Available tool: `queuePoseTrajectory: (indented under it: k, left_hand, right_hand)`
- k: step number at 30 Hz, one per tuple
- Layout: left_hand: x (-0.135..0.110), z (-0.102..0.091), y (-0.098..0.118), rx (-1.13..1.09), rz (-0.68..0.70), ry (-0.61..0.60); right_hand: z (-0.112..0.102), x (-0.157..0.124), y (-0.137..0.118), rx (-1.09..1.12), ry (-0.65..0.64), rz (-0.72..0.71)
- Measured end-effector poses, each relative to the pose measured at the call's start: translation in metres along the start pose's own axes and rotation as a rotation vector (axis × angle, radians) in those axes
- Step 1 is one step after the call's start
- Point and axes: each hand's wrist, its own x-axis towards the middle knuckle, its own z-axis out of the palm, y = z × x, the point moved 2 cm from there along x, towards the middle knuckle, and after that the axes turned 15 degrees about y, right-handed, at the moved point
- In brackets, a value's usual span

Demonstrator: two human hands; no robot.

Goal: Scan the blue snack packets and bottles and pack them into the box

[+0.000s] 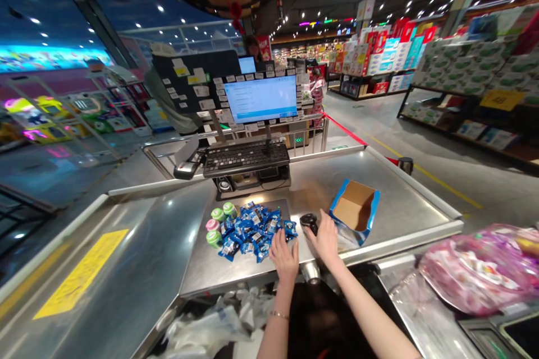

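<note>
On the metal counter lies a heap of small blue wrapped packets (252,227). My left hand (284,255) rests at the near right edge of this heap, fingers spread and touching the closest packets; no packet is visibly gripped. Several small round tubs with green or pink lids, such as a green tub (214,238), stand along the heap's left side. My right hand (325,238) is beside a black handheld scanner (309,221), its thumb against the handle and its fingers stretched out. Right of that hand sits an open blue cardboard box (356,207), its brown inside showing.
Behind the packets stand a keyboard (246,156) and a lit monitor (261,98). A metal cup (311,272) is at the counter's front edge. Plastic bags (223,320) hang below. A pink bag (480,269) lies at right. A person (252,47) is partly visible behind the monitor.
</note>
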Motion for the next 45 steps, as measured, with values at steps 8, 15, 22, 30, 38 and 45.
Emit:
queuePoseTrajectory:
  k: [8, 15, 22, 30, 38, 45]
  left_hand:
    - [-0.061, 0.015, -0.035, 0.091, 0.158, 0.019]
    - [-0.077, 0.023, -0.037, 0.274, 0.302, 0.118]
    - [-0.077, 0.021, -0.034, 0.213, 0.252, 0.081]
    - [-0.019, -0.025, -0.019, 0.322, 0.189, 0.193]
    - [0.066, -0.061, -0.033, 0.506, 0.392, -0.199]
    - [0.11, -0.082, -0.045, 0.466, 0.326, -0.138]
  right_hand:
    - [-0.061, 0.003, -0.047, 0.285, -0.014, -0.467]
    - [-0.066, 0.003, -0.059, 0.416, -0.081, -0.645]
    - [-0.071, 0.006, -0.058, 0.497, -0.092, -0.607]
    - [-0.016, 0.011, -0.03, 0.47, -0.319, -0.266]
    - [0.083, -0.006, -0.059, 0.053, -0.703, -0.591]
    - [0.122, -0.011, -0.058, 0.161, -0.7, -0.677]
